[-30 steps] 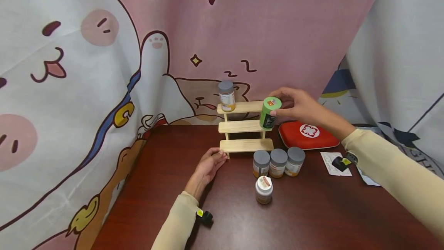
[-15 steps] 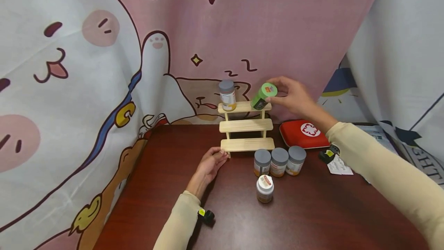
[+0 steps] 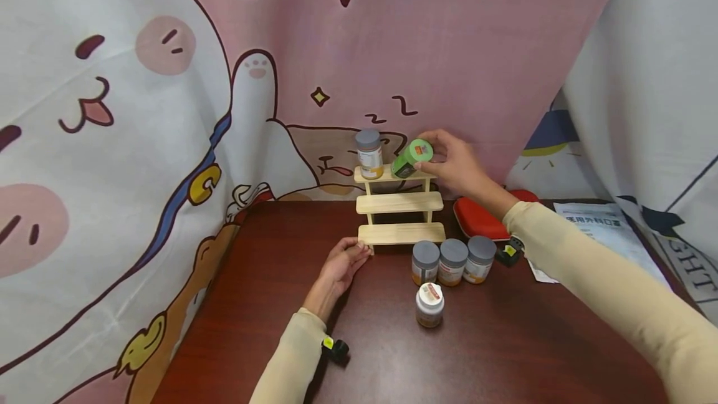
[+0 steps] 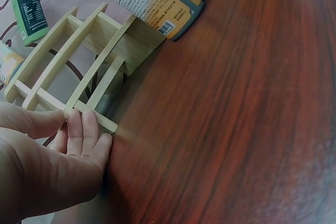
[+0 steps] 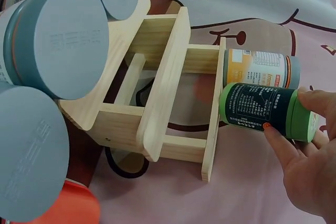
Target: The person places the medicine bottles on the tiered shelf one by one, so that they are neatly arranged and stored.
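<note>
A three-tier wooden display stand (image 3: 399, 203) stands against the curtain. My left hand (image 3: 338, 268) grips its lower left corner, thumb above and fingers around the leg in the left wrist view. With thumb and fingers, my right hand (image 3: 455, 164) pinches the lid end of a green jar (image 3: 405, 162) with a dark label. The jar leans, its base at the top tier. Just left of it, a grey-lidded jar (image 3: 370, 156) sits upright on that tier; in the right wrist view the green jar (image 5: 260, 109) lies right alongside this jar (image 5: 262, 68).
Three grey-lidded jars (image 3: 453, 260) stand in a row at the stand's front right. Before them is a white-capped bottle (image 3: 429, 305). Behind the right forearm lie a red case (image 3: 479, 220) and a printed packet (image 3: 600, 223). A cartoon curtain (image 3: 477, 48) hangs behind.
My right hand has carried the green jar up from the middle tier's height to the top tier, then left toward the grey-lidded jar. The left hand keeps its hold on the stand.
</note>
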A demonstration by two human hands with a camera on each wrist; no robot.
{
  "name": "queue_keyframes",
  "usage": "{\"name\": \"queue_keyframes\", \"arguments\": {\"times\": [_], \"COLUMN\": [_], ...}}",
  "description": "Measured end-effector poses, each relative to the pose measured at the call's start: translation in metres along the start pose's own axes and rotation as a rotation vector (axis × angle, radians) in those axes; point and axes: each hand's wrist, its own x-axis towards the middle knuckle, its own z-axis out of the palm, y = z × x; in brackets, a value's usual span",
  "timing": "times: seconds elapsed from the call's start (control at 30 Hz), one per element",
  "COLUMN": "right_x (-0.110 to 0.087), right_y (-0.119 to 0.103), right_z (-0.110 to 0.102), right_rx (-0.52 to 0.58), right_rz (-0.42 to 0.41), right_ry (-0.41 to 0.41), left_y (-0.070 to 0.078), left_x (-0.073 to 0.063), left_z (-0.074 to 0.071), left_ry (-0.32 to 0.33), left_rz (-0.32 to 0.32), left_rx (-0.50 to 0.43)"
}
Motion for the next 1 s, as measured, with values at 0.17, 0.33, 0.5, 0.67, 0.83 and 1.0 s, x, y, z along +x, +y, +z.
{"name": "queue_keyframes", "arguments": {"times": [0.17, 0.33, 0.5, 0.67, 0.83, 1.0], "right_x": [0.001, 0.008, 0.015, 0.018, 0.023, 0.028], "right_y": [-0.002, -0.008, -0.015, -0.019, -0.019, -0.017], "right_z": [0.002, 0.005, 0.011, 0.017, 0.021, 0.024], "right_rx": [-0.09, -0.193, -0.243, -0.254, -0.263, -0.275], "right_rz": [-0.012, -0.009, -0.004, -0.025, -0.052, -0.07], "right_ry": [0.013, 0.02, 0.023, 0.03, 0.04, 0.053], "left_y": [0.0, 0.001, 0.001, 0.001, 0.0, 0.0], "left_x": [-0.001, -0.001, -0.001, -0.002, -0.001, -0.001], "left_z": [0.002, 0.002, 0.002, 0.002, 0.002, 0.003], "left_ry": [0.003, 0.007, 0.012, 0.015, 0.005, 0.0], "left_rz": [-0.002, -0.003, -0.01, -0.007, 0.002, 0.005], "left_rx": [-0.005, -0.003, -0.01, -0.004, 0.0, 0.002]}}
